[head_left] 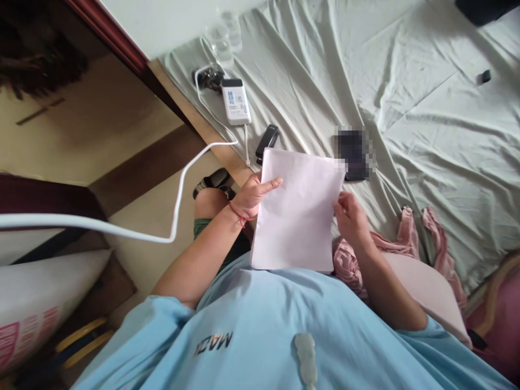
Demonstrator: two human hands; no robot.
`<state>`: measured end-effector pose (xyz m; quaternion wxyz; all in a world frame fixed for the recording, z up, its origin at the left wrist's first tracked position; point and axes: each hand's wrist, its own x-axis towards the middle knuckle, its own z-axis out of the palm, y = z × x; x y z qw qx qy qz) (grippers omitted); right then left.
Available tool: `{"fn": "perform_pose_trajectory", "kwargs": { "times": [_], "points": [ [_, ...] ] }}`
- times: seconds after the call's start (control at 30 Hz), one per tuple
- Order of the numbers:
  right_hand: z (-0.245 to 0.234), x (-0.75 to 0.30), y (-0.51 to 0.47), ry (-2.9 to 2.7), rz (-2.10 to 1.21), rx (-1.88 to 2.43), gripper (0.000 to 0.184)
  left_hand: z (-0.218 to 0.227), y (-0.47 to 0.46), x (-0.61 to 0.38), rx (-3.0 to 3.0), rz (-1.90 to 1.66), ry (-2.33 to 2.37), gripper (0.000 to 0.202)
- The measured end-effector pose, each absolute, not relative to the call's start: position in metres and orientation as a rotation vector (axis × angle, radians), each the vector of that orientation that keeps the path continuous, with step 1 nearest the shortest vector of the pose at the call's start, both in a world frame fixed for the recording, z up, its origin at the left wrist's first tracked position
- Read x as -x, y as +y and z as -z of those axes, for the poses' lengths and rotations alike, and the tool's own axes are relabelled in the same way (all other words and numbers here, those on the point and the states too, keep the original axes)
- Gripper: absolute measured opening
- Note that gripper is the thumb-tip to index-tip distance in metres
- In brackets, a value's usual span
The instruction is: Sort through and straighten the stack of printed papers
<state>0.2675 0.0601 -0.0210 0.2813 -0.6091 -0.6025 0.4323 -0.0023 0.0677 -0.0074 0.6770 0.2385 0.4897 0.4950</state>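
A blank white sheaf of paper (298,211) is held up in front of my chest, over the edge of a bed. My left hand (254,194) grips its left edge, thumb laid across the front of the sheet, a red string around the wrist. My right hand (350,215) pinches the right edge with curled fingers. Both hands are closed on the paper.
The bed's pale green sheet (426,124) is rumpled. On it lie a white power bank (235,100) with a white cable (179,189), a black stapler (267,142), a dark phone (352,154), plastic bottles (222,40) and pink cloth (406,238). Floor lies to the left.
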Motion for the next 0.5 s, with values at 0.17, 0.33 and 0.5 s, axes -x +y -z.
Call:
{"fn": "perform_pose_trajectory", "kwargs": {
  "times": [0.17, 0.33, 0.5],
  "points": [
    [-0.021, -0.249, 0.107, -2.101, -0.295, 1.382, 0.046, 0.01, 0.07, -0.002, -0.552, -1.117, 1.071, 0.044],
    [-0.041, -0.212, 0.138, -2.441, -0.214, 1.222, 0.044, 0.011, 0.071, -0.006, -0.571, -1.108, 1.062, 0.043],
    [-0.035, -0.195, 0.141, -2.511, -0.256, 1.198, 0.039, 0.014, 0.072, -0.007, -0.59, -1.113, 1.054, 0.044]
  ]
}}
